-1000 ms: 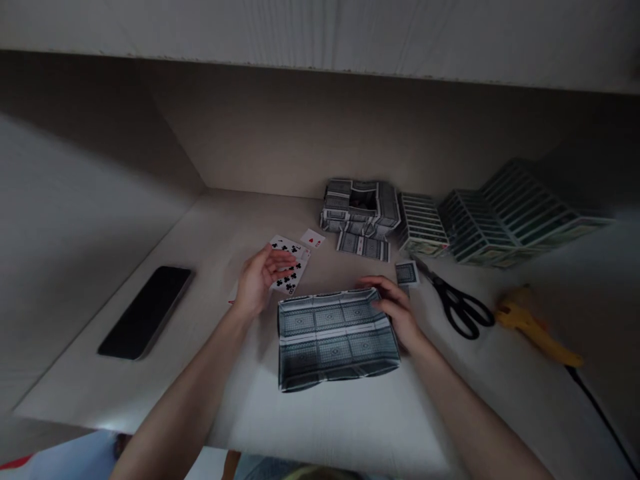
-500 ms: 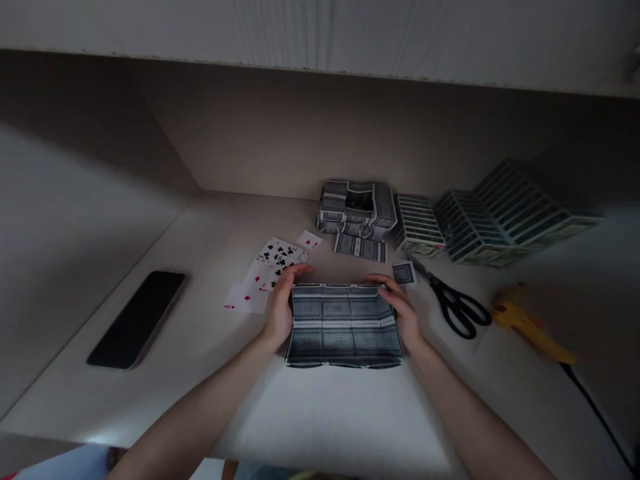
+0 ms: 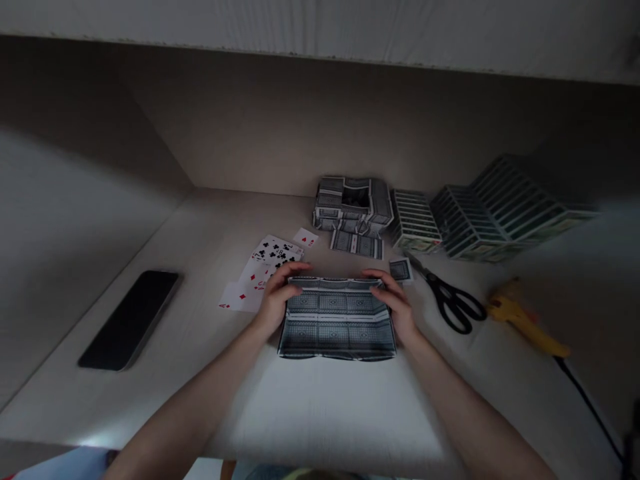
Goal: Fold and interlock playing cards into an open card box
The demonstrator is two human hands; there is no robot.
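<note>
An open box made of playing cards point(image 3: 339, 327), with patterned card backs on its inside, is gripped at both ends. My left hand point(image 3: 277, 298) is closed around its left side, the thumb over the far corner. On the right side, my right hand point(image 3: 400, 308) holds it the same way, thumb inside the rim. Loose face-up playing cards point(image 3: 247, 290) lie just beyond my left hand. A face-down card point(image 3: 401, 269) lies beyond my right hand, near black-handled scissors point(image 3: 453, 303).
A larger card structure point(image 3: 353, 203) with an opening stands at the back, joined cards point(image 3: 357, 245) before it. Stepped card constructions point(image 3: 500, 213) stand back right. A yellow glue gun point(image 3: 527, 323) with a black cord lies right, a phone point(image 3: 131, 320) left. A shelf edge point(image 3: 320, 57) hangs above.
My left thumb has come over the box's rim, and my right thumb reaches further inside. The box stays between both hands. The whole view has shifted slightly.
</note>
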